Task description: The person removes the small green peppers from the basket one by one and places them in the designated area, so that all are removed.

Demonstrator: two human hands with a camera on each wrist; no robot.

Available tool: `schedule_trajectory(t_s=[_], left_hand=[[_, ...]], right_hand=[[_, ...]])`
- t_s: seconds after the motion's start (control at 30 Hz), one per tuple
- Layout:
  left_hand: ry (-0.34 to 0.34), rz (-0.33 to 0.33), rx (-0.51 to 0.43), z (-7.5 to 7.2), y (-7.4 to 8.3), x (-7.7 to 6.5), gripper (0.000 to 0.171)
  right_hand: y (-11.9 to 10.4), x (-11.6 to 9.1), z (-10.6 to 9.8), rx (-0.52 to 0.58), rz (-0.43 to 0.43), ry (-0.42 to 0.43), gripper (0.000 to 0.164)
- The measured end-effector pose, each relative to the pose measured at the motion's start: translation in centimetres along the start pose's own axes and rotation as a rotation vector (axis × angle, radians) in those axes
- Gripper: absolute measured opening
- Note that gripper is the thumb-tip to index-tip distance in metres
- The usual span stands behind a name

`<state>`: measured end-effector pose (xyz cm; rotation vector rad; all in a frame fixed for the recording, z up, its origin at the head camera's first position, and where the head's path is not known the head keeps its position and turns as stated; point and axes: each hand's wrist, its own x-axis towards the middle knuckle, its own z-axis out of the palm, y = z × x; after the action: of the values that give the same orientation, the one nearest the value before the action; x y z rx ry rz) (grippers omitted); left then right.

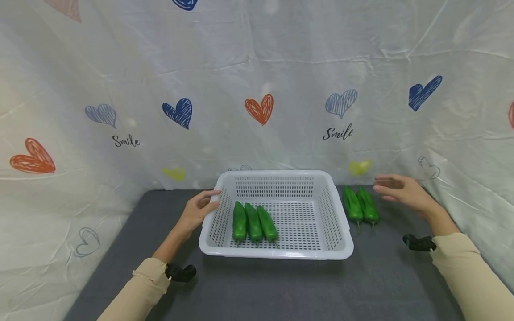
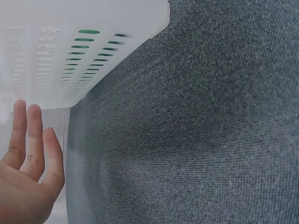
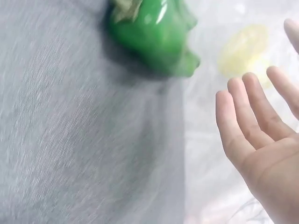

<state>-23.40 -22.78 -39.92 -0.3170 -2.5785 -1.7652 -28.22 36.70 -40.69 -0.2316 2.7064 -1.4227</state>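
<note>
A white perforated plastic basket (image 1: pixel 277 253) sits on the dark cloth-covered table. Three green peppers (image 1: pixel 254 223) lie side by side on its floor, toward the left. My left hand (image 1: pixel 196 210) is at the basket's left rim, its fingertips right by the edge; in the left wrist view its fingers (image 2: pixel 33 135) are extended beside the wall. Right of the basket, two more green peppers (image 1: pixel 360 206) lie together on the cloth, stems toward me. My right hand (image 1: pixel 401 189) is just to their right, fingers spread loosely, holding nothing; the right wrist view shows a pepper (image 3: pixel 154 35) apart from the fingertips.
A pale curtain (image 1: pixel 217 133) printed with hearts and "Smile" hangs behind the table (image 1: pixel 277 290) and along its sides. Dark straps with small devices (image 1: pixel 180 272) circle both wrists below rolled beige sleeves.
</note>
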Motion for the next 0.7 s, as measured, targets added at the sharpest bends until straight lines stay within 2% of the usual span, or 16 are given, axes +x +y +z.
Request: schedule_trajectory(t_s=[0.37,0.6,0.7], left_hand=[[0.006,-0.01,0.016,0.0,0.0,0.0,0.043],[0.016,-0.009,-0.014,-0.1,-3.1,1.2,0.045],[0.024,-0.008,-0.006,-0.2,-3.7,1.4,0.045]], right_hand=[[-3.5,-0.4,1.1,0.161,-0.153,0.045,0.049],[-5.8,-0.1,2.3,0.188,-0.178,0.017,0.05],[-6.7,0.3,2.8,0.174,-0.178,0.009,0.052]])
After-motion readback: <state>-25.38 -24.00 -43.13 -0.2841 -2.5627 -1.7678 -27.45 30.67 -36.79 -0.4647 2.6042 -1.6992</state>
